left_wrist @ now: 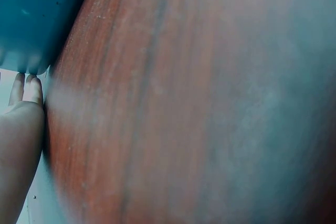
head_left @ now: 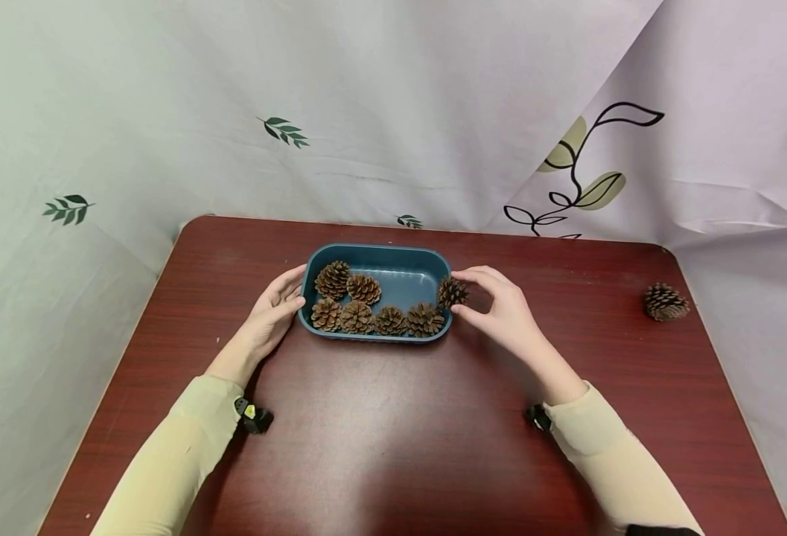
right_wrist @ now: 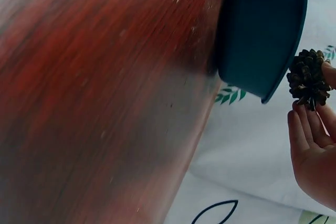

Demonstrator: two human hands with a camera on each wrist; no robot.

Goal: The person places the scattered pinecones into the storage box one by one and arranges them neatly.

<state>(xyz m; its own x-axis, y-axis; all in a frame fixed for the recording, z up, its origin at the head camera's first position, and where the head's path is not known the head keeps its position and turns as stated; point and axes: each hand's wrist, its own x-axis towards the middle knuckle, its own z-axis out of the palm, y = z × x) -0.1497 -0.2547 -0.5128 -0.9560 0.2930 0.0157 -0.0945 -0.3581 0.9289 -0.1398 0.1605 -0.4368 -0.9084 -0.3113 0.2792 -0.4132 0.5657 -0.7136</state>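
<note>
A dark teal oval-cornered tub (head_left: pixel 400 257) stands on the table with several brown pine cones (head_left: pixel 356 318) inside, mostly along its near side and left end. My left hand (head_left: pixel 269 313) rests against the tub's left end, thumb near the rim, fingers along the outer wall. In the left wrist view its fingertips (left_wrist: pixel 34 83) touch the tub's wall. Over the tub's right rim, my right hand (head_left: pixel 503 309) pinches a pine cone (head_left: pixel 453 293) between thumb and fingers. The right wrist view shows that pine cone (right_wrist: pixel 308 80) just above the rim.
Another pine cone (head_left: pixel 665 302) lies near the right edge of the dark red wooden table (head_left: pixel 380 432). White cloth (head_left: pixel 393 112) with leaf prints hangs behind the table and at its sides.
</note>
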